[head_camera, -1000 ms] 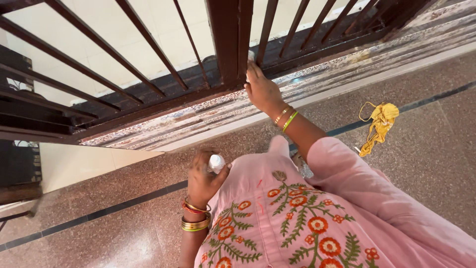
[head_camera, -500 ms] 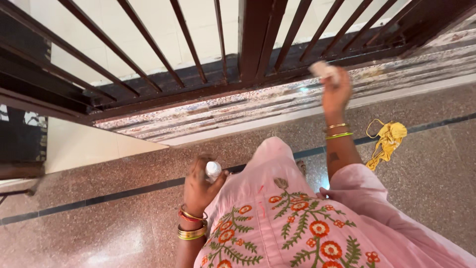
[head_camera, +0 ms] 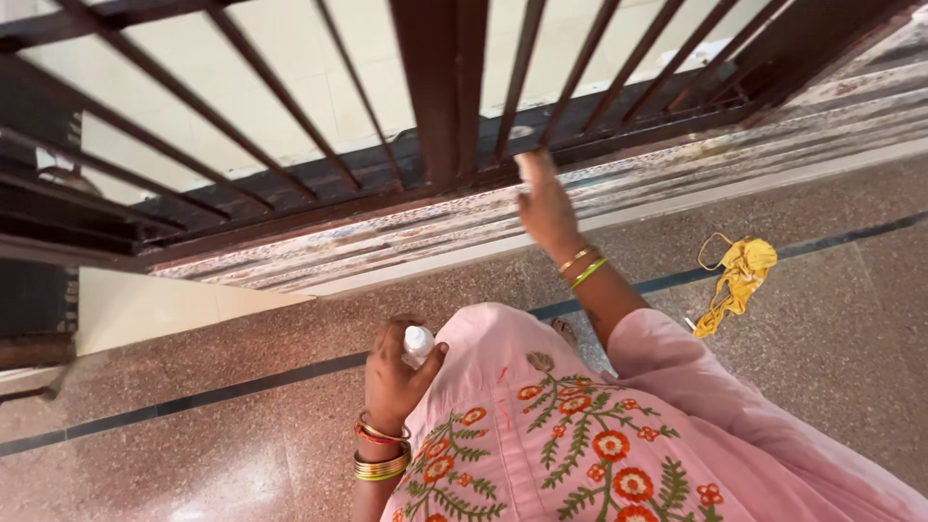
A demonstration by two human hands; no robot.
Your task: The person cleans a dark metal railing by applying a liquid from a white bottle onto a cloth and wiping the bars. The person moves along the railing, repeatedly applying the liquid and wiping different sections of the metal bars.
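A right hand (head_camera: 544, 205) presses what may be a pale cloth against the dark-brown metal window grille (head_camera: 440, 106); the left hand (head_camera: 394, 372) clutches a small white plastic bottle (head_camera: 418, 342), which could slip and spill.

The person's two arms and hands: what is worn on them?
The left hand has bare fingers and a stack of gold and red bangles at the wrist. The right hand wears thin gold and green bangles; a pink sleeve covers that upper arm.
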